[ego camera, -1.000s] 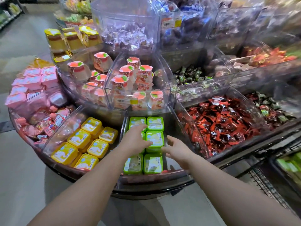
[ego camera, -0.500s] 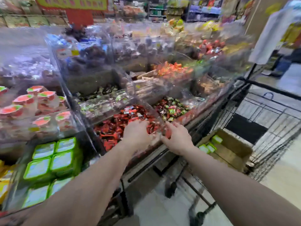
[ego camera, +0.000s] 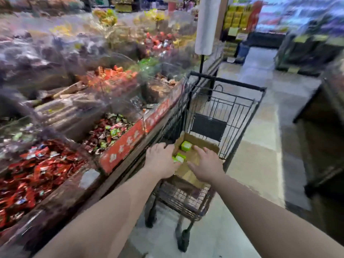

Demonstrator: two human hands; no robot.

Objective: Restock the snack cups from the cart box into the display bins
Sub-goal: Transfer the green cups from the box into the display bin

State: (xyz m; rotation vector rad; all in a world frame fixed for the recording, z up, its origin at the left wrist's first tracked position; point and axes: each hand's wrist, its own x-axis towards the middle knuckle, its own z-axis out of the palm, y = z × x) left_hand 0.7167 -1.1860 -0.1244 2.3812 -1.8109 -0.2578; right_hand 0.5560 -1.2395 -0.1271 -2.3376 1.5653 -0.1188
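A brown cardboard box (ego camera: pixel 197 157) sits in a black wire shopping cart (ego camera: pixel 221 116). Green snack cups lie in the box: one (ego camera: pixel 186 146) near its far wall and another (ego camera: pixel 179 158) just past my left fingertips. My left hand (ego camera: pixel 161 160) hovers palm down over the box's left edge, fingers apart and holding nothing. My right hand (ego camera: pixel 205 165) is spread over the box's middle, also holding nothing. The green cups' display bin is out of frame to the left.
Clear display bins of wrapped candy run along the left, one with red wrappers (ego camera: pixel 37 174) and one with mixed wrappers (ego camera: pixel 108 133), behind a red price strip (ego camera: pixel 126 144). Tiled aisle floor (ego camera: pixel 260 155) lies right of the cart, and a dark shelf unit (ego camera: pixel 323 146) stands at the far right.
My view has swung right from the green-cup bin to the cart. Both hands have travelled from the bin, past the candy bins, to above the box.
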